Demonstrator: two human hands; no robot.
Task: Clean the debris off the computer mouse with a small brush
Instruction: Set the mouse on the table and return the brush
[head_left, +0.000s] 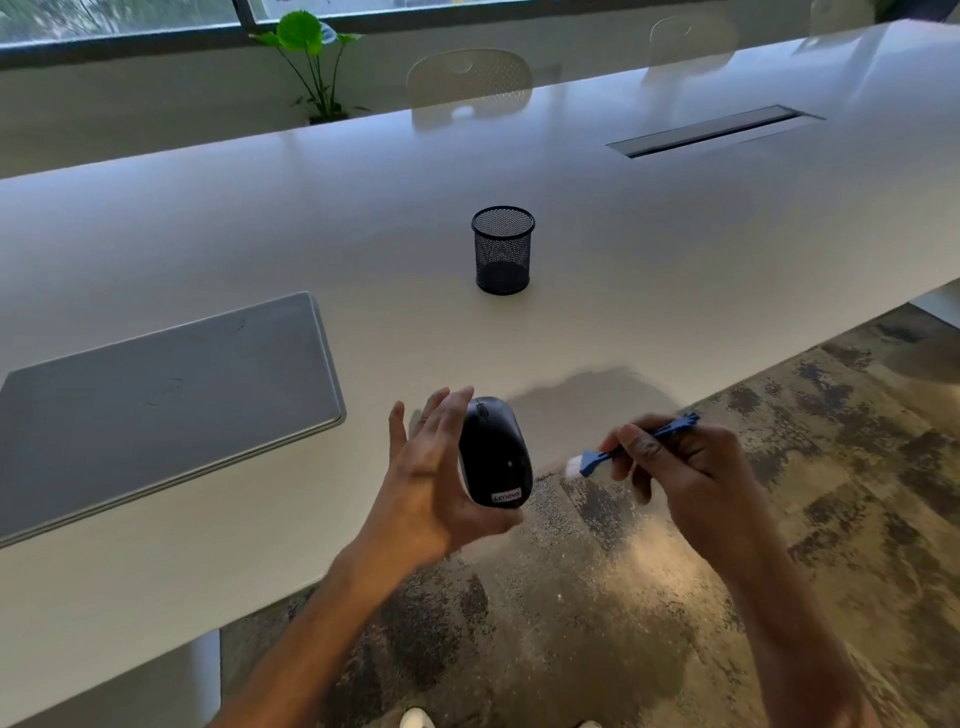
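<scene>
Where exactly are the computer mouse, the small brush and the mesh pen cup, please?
computer mouse (493, 452): head view, middle of its black top shell.
small brush (589, 461): head view, blue neck beside the white bristles.
mesh pen cup (503, 254): head view, front wall.

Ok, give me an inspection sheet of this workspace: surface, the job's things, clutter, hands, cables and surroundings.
Surface: long white table, glossy, with a closed cable hatch set into it.
Job's things: black computer mouse held up off the table, near its edge; small blue brush with white bristles pointing at the mouse, not touching it.
Clutter: closed grey laptop; black mesh pen cup, apparently empty.
Hands: left hand cradles the mouse, fingers mostly straight; right hand pinches the brush handle.
Cables: nothing seen.
Surroundings: potted plant, chairs across the table, mottled carpet, windows.
</scene>
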